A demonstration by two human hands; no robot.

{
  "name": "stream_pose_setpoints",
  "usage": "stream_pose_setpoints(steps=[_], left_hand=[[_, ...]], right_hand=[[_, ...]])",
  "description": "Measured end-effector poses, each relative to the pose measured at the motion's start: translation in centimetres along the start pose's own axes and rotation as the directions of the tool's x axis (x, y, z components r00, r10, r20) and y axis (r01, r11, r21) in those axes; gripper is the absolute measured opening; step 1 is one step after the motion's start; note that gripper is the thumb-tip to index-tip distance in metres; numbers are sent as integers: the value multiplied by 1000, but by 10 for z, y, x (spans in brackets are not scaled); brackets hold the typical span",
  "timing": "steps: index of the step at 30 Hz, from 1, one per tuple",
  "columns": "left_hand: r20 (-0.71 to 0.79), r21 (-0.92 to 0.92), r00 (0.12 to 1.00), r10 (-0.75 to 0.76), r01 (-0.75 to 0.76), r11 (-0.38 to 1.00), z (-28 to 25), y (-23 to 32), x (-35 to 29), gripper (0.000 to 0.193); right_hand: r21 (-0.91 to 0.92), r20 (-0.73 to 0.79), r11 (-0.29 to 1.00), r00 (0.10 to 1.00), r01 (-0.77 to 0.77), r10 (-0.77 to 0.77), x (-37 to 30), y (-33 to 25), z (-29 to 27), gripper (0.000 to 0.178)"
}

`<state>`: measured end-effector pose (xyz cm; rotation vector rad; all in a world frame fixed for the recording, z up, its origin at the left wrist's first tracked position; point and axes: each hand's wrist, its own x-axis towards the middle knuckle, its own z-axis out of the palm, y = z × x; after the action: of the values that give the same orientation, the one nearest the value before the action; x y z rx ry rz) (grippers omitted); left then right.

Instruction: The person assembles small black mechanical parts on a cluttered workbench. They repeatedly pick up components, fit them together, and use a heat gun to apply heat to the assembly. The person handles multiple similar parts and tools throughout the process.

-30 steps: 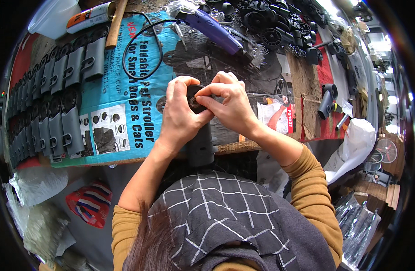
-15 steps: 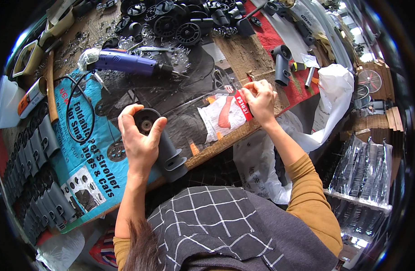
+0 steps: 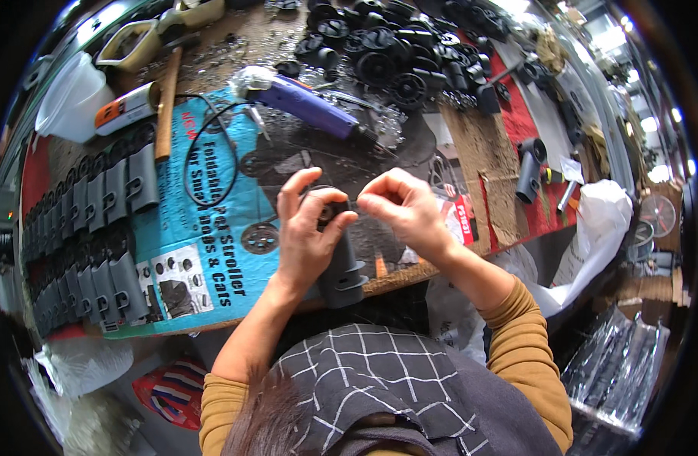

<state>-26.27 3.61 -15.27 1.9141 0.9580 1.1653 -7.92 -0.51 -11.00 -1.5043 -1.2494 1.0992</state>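
My left hand (image 3: 307,239) is wrapped round a dark grey plastic tube-shaped part (image 3: 340,273), thumb and fingers round its upper end. The part stands at the near edge of the bench, and flanges show at its lower end. Close to the right of its top is my right hand (image 3: 411,209), with thumb and forefinger pinched together. Whatever lies in that pinch is too small to make out. Beyond both hands a purple electric screwdriver (image 3: 307,108) lies on the bench, its bit pointing right.
Rows of similar grey parts (image 3: 106,190) stand at the left beside a hammer (image 3: 169,102) and a clear plastic tub (image 3: 71,99). Black wheels (image 3: 375,64) are heaped at the back. A lone grey part (image 3: 530,169) lies right, near a white plastic bag (image 3: 592,228).
My right hand has moved left from the red-labelled print to beside the top of the grey part. My left hand still grips that part. The whole view has turned.
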Motion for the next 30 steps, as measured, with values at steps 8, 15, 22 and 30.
stream_pose_setpoints(steps=[8, 15, 22, 30], left_hand=[[-8, -90, 999, -46, 45, 995, 1, -5, -4, 13], [-36, -45, 999, -29, 27, 999, -2, -2, -2, 14], [-57, -58, 998, -12, 9, 998, 0, -5, -2, 15], [-62, -75, 998, -22, 17, 997, 3, -7, -3, 15]], right_hand=[[-569, -85, 775, 918, 275, -388, 79, -15, 20, 44], [-804, 44, 575, 980, 151, -194, 160, -4, 40, 67], [100, -93, 972, 974, 215, -206, 93, -45, 8, 63], [266, -368, 852, 864, 451, -343, 76, -43, 4, 54]])
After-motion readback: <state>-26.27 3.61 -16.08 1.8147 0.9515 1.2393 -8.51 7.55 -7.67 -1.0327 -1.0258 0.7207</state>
